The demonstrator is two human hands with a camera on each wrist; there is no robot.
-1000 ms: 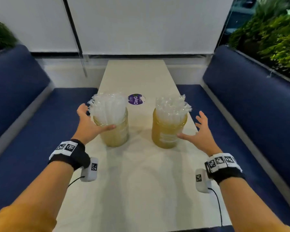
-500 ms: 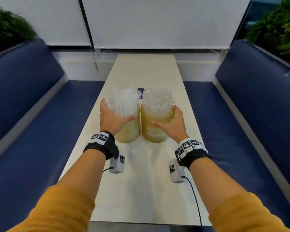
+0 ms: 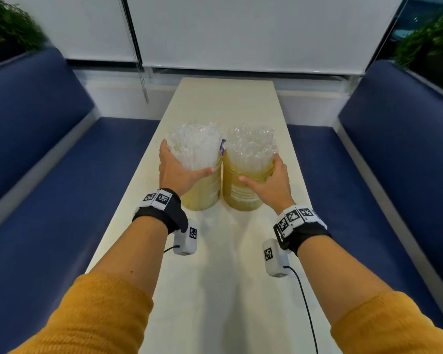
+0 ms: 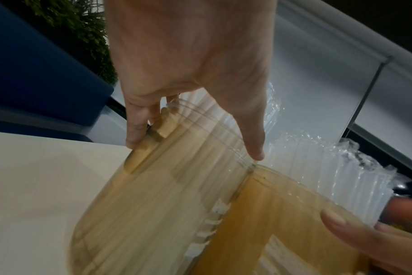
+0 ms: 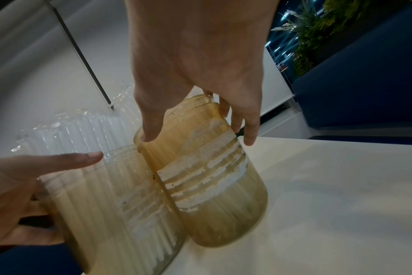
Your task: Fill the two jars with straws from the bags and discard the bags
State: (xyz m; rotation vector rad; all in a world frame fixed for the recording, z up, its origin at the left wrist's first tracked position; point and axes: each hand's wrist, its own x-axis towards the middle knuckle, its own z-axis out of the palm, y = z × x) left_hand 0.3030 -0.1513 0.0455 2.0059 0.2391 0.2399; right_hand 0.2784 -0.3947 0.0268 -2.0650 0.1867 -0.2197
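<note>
Two amber jars stand upright and touching at the middle of the pale table (image 3: 228,264). The left jar (image 3: 205,192) and the right jar (image 3: 243,198) are each packed with clear wrapped straws (image 3: 195,146) that stick out above the rims. My left hand (image 3: 178,172) grips the left jar near its rim, thumb across the front. My right hand (image 3: 270,183) grips the right jar the same way. The left wrist view shows the left hand (image 4: 193,74) on the left jar (image 4: 165,204). The right wrist view shows the right hand (image 5: 195,65) on the right jar (image 5: 212,186). No bags are in view.
Blue padded benches (image 3: 62,187) run along both sides of the narrow table. A purple sticker (image 3: 223,146) peeks out between the jars. White blinds (image 3: 241,34) close off the far end, and green plants (image 3: 430,47) stand behind the right bench.
A second ago the jars stood apart with my open hands beside them. My hands have closed on them and slid them together until they touch.
</note>
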